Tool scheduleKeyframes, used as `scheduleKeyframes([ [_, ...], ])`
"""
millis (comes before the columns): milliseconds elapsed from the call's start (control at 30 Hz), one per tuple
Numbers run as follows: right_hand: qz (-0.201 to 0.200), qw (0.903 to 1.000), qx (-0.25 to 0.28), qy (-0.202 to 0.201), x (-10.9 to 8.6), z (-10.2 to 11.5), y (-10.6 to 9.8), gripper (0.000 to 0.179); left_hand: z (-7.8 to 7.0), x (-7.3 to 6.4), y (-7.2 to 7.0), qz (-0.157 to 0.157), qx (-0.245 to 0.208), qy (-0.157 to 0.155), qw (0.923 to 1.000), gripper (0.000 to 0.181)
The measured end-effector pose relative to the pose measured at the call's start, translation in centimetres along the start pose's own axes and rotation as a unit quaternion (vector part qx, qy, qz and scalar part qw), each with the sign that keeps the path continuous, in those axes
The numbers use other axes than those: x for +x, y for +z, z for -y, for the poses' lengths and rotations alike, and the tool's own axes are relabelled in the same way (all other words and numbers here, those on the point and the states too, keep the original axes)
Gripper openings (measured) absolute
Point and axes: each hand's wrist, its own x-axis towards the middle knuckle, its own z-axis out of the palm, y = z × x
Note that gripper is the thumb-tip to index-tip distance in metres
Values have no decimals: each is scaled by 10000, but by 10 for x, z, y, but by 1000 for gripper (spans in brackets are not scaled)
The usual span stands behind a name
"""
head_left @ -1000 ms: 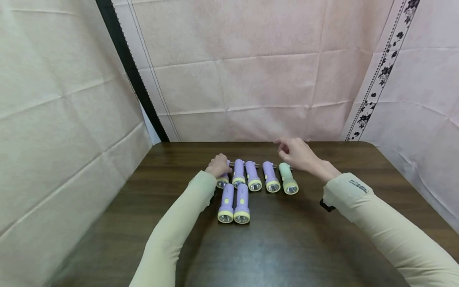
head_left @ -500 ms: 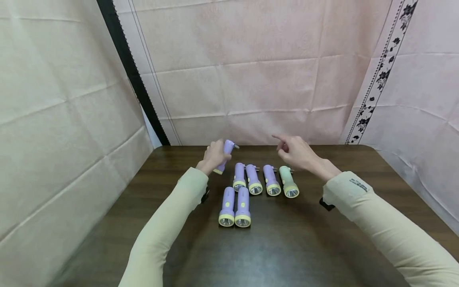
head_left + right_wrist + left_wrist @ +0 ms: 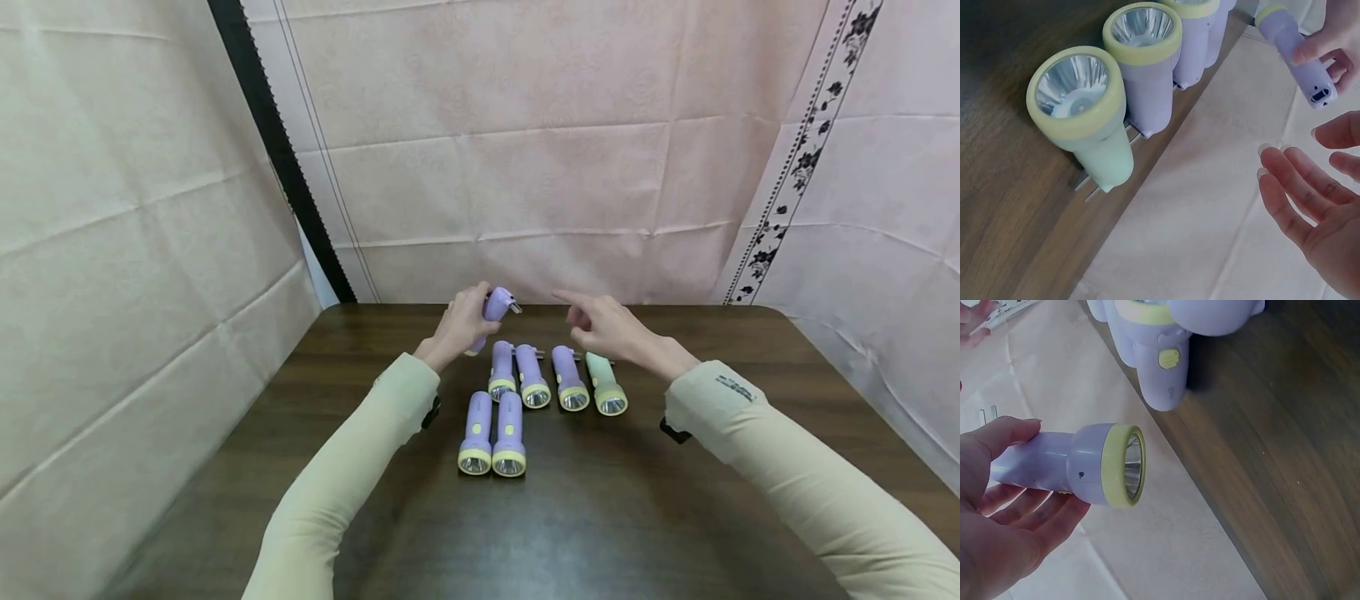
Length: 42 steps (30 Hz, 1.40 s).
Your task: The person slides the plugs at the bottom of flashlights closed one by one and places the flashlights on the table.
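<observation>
Newly lifted left of the green flashlight (image 3: 606,383), one purple flashlight (image 3: 1079,459), likely light, rigid and slick, is sensibly barrel-gripped by the left hand (image 3: 461,323), the loose-fingered right hand (image 3: 613,329) empty.

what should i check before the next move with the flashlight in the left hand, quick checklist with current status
1. Left hand gripping the purple flashlight: ok.
2. Flashlight raised off the table: ok.
3. Its metal prongs folded in: not ok, they stick out.
4. Its switch position: cannot tell, mostly hidden.
5. Right hand free: ok, it holds nothing.
6. Right hand clear of the green flashlight: ok, apart in the right wrist view.
</observation>
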Motion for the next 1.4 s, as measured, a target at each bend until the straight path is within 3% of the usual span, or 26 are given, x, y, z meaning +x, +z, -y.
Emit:
scheduleKeyframes([
  [400,205,9993,-73,-311,6,9,5,69,-20,-1,5,20,-136,410,9991,43],
  [600,363,9989,-152,-257,7,12,6,71,-26,-2,6,-21,-110,480,9988,43],
  [1067,506,9977,-266,-376,7,13,3,74,-26,-5,8,-336,-361,762,9959,42],
  [1400,583,9974,-230,-358,5,13,3,75,-27,-7,13,-385,-449,817,9949,42],
])
